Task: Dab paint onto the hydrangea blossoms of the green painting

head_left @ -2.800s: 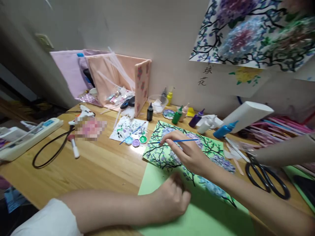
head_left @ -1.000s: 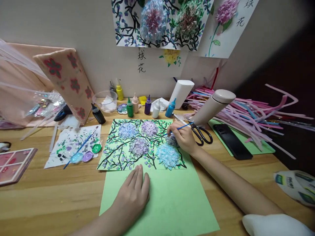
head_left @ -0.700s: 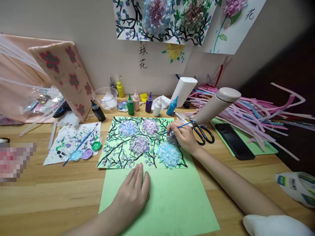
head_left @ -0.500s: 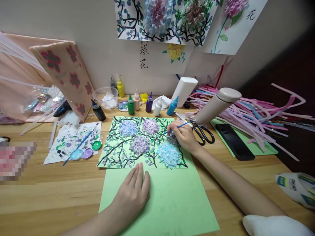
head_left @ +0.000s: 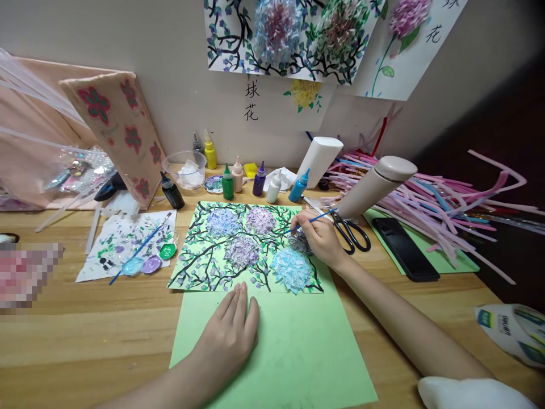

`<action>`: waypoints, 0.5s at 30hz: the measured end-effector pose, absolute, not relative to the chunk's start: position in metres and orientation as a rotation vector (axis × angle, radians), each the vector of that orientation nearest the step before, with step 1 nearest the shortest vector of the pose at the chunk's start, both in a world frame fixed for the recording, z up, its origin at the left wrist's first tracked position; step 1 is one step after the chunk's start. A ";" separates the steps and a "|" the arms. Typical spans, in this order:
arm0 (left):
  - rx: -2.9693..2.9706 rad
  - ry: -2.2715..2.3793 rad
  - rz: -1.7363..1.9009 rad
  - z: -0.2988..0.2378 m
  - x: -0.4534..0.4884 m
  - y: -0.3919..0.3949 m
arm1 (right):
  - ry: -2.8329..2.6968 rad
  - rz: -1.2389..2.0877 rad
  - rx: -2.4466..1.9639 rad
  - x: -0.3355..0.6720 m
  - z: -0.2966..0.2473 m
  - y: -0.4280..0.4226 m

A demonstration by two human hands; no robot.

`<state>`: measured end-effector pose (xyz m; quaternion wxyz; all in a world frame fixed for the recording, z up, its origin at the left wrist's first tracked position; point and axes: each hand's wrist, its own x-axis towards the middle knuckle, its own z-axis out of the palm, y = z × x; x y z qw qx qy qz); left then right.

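A painted sheet (head_left: 238,250) with black branches, green leaves and blue and purple flower balls lies on a plain green paper (head_left: 289,352) on the wooden desk. My right hand (head_left: 321,238) pinches a thin blue paintbrush (head_left: 313,218), its tip on the sheet's upper right part. My left hand (head_left: 230,335) rests flat on the green paper just below the sheet, fingers together and stretched out.
Small paint bottles (head_left: 255,180) line the wall behind the sheet. A stained paper with paint blobs and a second brush (head_left: 131,250) lies to the left. Black scissors (head_left: 351,233), a beige cylinder (head_left: 374,184), a dark phone (head_left: 404,250) and a heap of pink strips (head_left: 447,193) are to the right.
Since the oldest frame the view has swung right to centre the sheet, and my left hand has flattened. Over the last second both hands stay nearly still; the brush tip shifts slightly.
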<state>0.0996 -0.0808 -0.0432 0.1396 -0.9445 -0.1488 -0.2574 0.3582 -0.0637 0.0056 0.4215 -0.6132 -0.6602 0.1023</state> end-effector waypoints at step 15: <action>-2.729 -0.425 -0.749 -0.042 0.100 -0.081 | -1.713 0.259 -1.561 0.359 0.007 -0.064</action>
